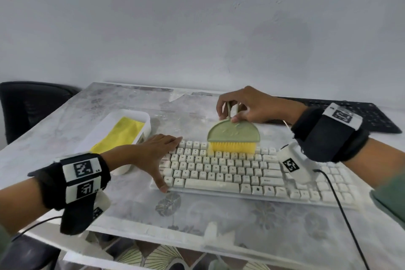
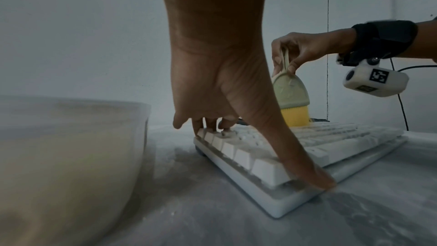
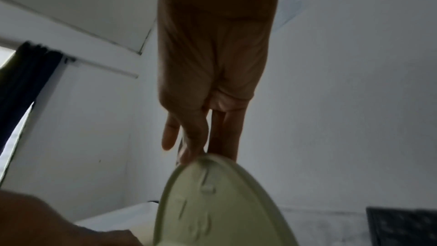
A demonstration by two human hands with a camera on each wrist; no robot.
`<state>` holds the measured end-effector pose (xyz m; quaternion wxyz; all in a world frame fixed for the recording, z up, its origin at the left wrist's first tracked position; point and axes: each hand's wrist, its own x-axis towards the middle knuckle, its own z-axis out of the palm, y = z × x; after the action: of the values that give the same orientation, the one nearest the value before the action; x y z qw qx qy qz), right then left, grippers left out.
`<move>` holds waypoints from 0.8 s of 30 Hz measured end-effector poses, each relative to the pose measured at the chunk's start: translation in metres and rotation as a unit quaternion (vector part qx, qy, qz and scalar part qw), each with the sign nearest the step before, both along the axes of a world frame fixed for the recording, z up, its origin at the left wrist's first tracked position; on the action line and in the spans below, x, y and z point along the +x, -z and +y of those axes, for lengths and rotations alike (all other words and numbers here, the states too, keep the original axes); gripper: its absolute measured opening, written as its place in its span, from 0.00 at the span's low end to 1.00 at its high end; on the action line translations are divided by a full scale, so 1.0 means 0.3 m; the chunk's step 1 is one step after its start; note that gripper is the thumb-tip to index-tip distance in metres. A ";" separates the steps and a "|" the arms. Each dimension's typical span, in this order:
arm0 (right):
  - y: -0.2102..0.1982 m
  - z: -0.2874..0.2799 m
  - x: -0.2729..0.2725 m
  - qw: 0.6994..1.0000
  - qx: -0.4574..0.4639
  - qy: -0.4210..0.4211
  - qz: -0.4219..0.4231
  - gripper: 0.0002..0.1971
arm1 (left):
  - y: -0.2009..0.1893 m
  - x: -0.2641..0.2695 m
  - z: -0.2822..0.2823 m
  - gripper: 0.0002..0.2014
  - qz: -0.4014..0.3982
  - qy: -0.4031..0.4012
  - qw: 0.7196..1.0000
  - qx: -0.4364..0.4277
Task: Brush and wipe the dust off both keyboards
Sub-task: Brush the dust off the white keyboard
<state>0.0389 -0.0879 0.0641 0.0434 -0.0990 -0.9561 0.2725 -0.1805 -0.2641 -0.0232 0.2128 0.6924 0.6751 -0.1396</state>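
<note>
A dusty white keyboard (image 1: pixel 241 173) lies across the table in front of me. My right hand (image 1: pixel 243 106) pinches the loop handle of a green brush (image 1: pixel 233 135) with yellow bristles (image 1: pixel 232 147); the bristles rest on the top key rows. My left hand (image 1: pixel 153 151) lies spread on the keyboard's left end, fingers straight on the upper corner keys and thumb at the front corner. In the left wrist view the left hand's fingertips (image 2: pixel 212 128) press the corner keys and the brush (image 2: pixel 292 91) stands upright behind. A black keyboard (image 1: pixel 368 116) sits at the far right.
A white tray (image 1: pixel 122 125) holding a yellow cloth (image 1: pixel 120 136) stands left of the white keyboard. A black chair (image 1: pixel 28 105) is beyond the table's left corner. Camera cables (image 1: pixel 344 215) cross the front right. A grey wall backs the table.
</note>
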 end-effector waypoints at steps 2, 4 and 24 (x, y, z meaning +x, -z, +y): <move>0.022 -0.013 -0.002 0.999 -0.019 0.015 0.046 0.16 | -0.007 0.008 0.000 0.86 -0.001 -0.009 1.000 -0.003; 0.055 -0.017 0.016 0.998 -0.019 0.021 0.059 0.17 | -0.010 0.017 -0.002 0.86 -0.007 -0.017 1.000 -0.004; 0.001 0.055 0.173 1.000 -0.005 0.019 0.011 0.16 | -0.054 0.065 0.007 0.85 0.044 -0.048 0.997 -0.038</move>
<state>0.0909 -0.0714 0.0639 0.0590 -0.1144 -0.9521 0.2773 -0.1609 -0.2619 -0.0071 0.2155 0.6440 0.7102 -0.1854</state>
